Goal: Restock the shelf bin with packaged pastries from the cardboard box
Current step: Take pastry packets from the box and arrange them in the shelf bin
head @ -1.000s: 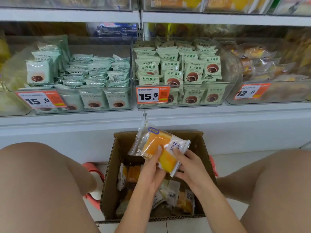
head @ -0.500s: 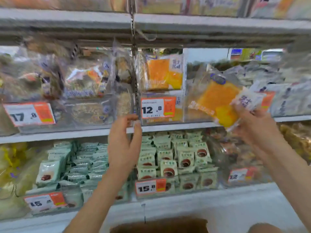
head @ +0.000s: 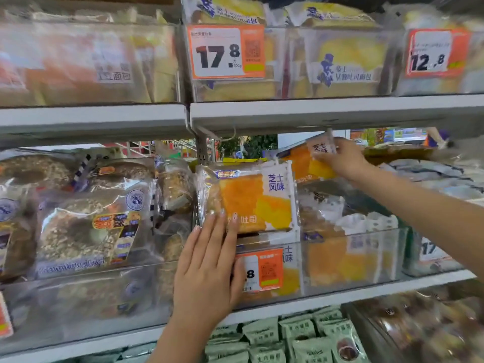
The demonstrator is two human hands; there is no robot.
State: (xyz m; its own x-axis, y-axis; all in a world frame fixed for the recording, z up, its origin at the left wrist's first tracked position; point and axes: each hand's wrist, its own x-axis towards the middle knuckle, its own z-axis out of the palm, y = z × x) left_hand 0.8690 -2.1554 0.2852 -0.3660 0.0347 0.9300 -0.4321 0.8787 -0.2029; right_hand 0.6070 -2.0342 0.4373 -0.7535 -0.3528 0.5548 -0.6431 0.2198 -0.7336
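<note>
A clear shelf bin [head: 340, 258] on the middle shelf [head: 314, 297], centre to right of the frame, is seen partly stocked with orange-and-yellow cheese-flavour toast packs. One standing toast pack [head: 248, 197] at the bin's left front is steadied by the left hand [head: 209, 265], whose straight fingers are pressed flat against the pack's lower left face and the bin wall; nothing is grasped by that grip. A second packaged pastry [head: 303, 161] is pinched by its sealed white end in the right hand [head: 340, 159], upper right of centre, and is held above the bin's rear. Its long axis appears to run leftward and slightly down from the grip, over the space behind the standing pack. The right hand is judged nearer the drop point. An orange price tag [head: 264, 269] is partly covered by the left hand.
</note>
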